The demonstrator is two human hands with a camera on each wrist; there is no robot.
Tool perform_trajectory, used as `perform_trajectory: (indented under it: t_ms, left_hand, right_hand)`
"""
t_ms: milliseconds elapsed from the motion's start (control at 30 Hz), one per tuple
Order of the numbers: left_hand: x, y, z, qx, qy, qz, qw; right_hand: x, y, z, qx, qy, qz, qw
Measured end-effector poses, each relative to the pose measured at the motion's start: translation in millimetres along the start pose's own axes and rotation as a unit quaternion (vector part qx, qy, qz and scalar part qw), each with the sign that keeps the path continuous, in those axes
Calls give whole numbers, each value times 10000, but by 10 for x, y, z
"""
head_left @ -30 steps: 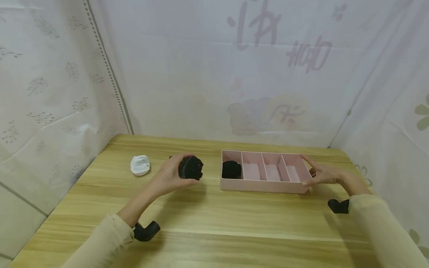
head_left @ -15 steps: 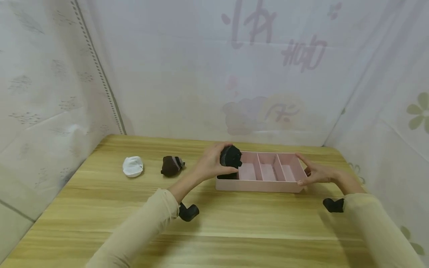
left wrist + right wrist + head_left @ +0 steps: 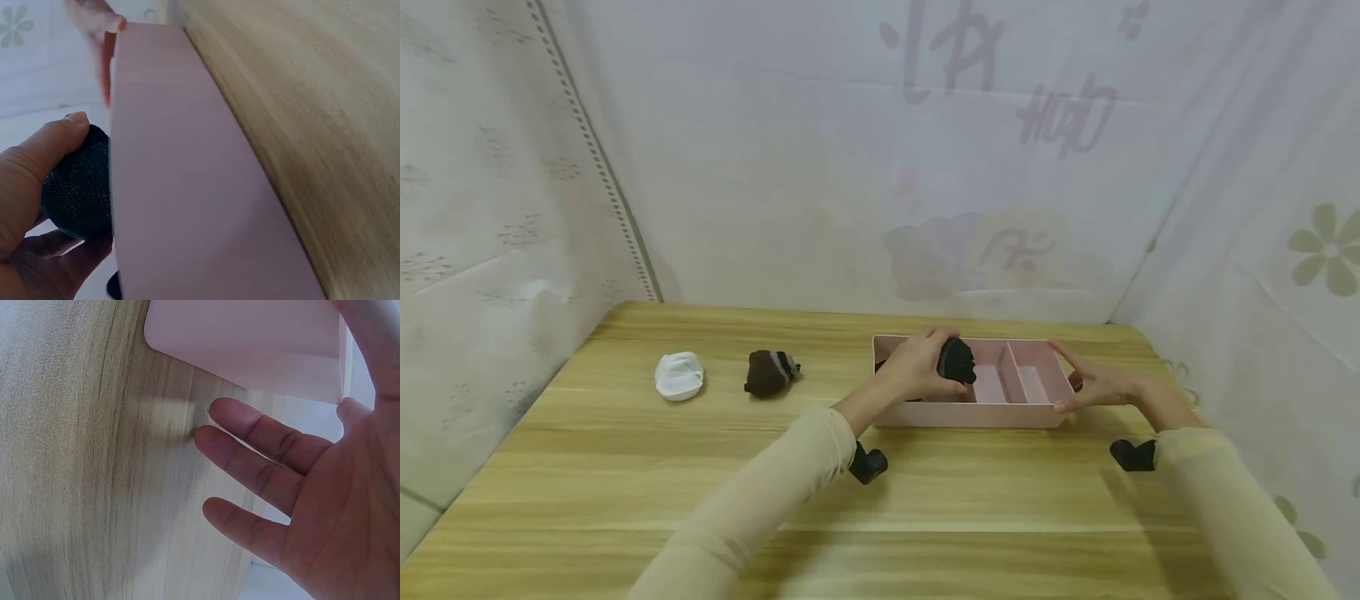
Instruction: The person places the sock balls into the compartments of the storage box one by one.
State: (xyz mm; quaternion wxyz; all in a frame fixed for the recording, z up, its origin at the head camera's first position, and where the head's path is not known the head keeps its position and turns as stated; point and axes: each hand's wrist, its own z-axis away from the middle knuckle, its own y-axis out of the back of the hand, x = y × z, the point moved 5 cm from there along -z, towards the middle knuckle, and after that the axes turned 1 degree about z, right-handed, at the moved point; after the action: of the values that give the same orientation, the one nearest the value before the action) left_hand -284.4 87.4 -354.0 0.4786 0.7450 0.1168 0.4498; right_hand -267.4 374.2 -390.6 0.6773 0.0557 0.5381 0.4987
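My left hand [image 3: 917, 368] holds a dark balled-up sock [image 3: 957, 362] between thumb and fingers, over the second compartment from the left of a pink divided box [image 3: 977, 415]. The left wrist view shows the knit of this sock [image 3: 78, 187] right at the box's rim. Most of the leftmost compartment, with a black bundle in it, is hidden behind my left hand. At the box's right end, my right hand [image 3: 1097, 387] grips the rim between thumb and index finger. Its other fingers [image 3: 250, 469] stretch out beside the end wall.
A brown balled-up sock [image 3: 769, 373] with striped cuff lies on the wooden table [image 3: 970, 500] left of the box. Farther left sits a white balled-up one [image 3: 679, 376]. Patterned white cloth [image 3: 790, 183] hangs behind the table and at both sides.
My left hand has carried the dark sock rightward from beside the brown sock to the box, past the leftmost compartment. The right hand keeps its grip on the box's end. The view has shifted slightly.
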Motion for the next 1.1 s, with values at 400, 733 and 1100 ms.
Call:
perform_trajectory:
  t_ms: [400, 733, 1100]
  left_hand:
    - [99, -178, -136, -398, 54, -1807, 9827]
    - [148, -274, -147, -604, 310, -2365, 9693]
    - [126, -371, -224, -1119, 337, -2900, 9499]
  right_hand:
    - [4, -2, -45, 30, 79, -169, 9998]
    - [6, -16, -34, -89, 236, -579, 9980]
    - [20, -25, -32, -135, 245, -702, 9971]
